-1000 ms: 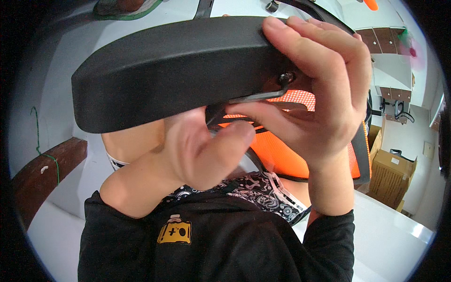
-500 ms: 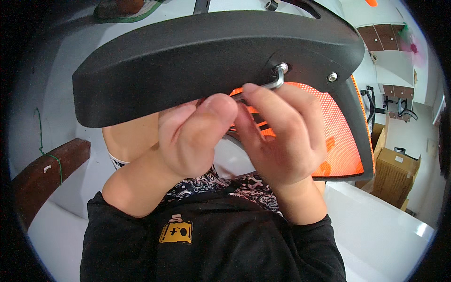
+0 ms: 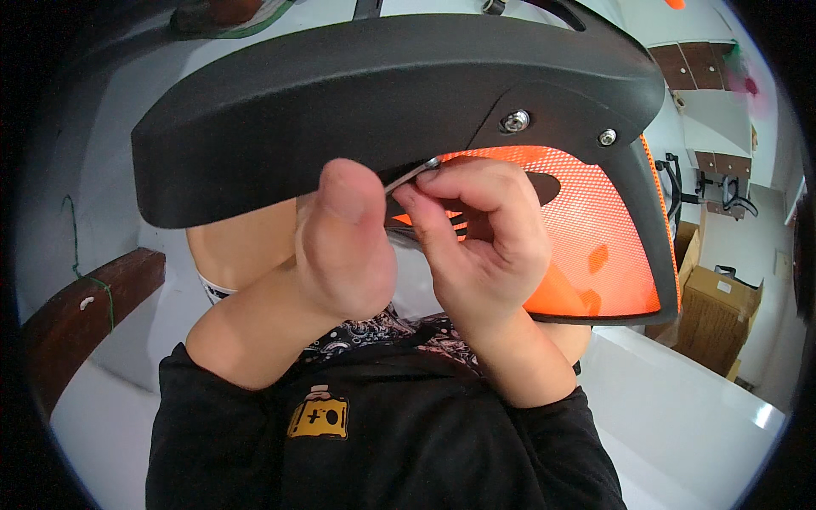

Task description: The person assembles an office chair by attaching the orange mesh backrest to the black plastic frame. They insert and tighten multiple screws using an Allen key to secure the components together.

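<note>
A black plastic office-chair armrest (image 3: pixel 340 110) stretches across the view, joined on the right to an orange mesh backrest (image 3: pixel 595 246). Two silver bolts sit in it: a larger bolt (image 3: pixel 515 121) and a smaller bolt (image 3: pixel 607 137). Just below the armrest's lower edge, my right hand (image 3: pixel 489 229) pinches a bent silver hex key (image 3: pixel 412 175) between thumb and fingertips. The key's tip is clear of both bolts. My left hand (image 3: pixel 348 246) is against the armrest's lower edge with its thumb raised near the key's other end; its fingers are hidden behind.
A brown wooden curved piece (image 3: pixel 93 297) with green string stands at left. On the right are an open cardboard box (image 3: pixel 718 314), black chair parts (image 3: pixel 722 191) and brown-fronted cabinets (image 3: pixel 688 66). A white glossy surface (image 3: pixel 680 416) lies at lower right.
The hex key has come out of the larger bolt and moved left and down with my right hand. My left thumb has lifted away from the key and points up.
</note>
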The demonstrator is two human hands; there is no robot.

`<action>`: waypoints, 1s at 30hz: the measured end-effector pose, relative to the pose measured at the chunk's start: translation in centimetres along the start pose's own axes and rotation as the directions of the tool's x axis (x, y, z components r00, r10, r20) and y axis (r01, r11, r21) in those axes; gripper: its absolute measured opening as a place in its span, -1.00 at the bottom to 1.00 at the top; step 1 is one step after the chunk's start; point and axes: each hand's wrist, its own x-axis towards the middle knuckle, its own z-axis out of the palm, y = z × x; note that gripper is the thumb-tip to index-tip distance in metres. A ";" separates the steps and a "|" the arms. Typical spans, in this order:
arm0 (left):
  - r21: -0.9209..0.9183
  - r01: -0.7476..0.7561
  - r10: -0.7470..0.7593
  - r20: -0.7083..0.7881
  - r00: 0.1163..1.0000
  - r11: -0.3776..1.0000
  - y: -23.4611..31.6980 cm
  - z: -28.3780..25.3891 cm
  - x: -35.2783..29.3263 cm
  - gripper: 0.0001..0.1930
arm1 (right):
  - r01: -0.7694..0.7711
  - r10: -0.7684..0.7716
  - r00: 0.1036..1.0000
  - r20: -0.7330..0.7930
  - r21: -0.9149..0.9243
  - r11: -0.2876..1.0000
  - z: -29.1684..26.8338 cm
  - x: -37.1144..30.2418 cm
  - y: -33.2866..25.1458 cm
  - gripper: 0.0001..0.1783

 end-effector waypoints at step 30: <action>0.788 -0.494 0.358 0.371 0.857 0.366 0.4 -0.6 1.9 -0.53 | 0.600 -0.476 0.800 0.365 -0.466 0.650 -5.9 4.6 -2.4 -0.56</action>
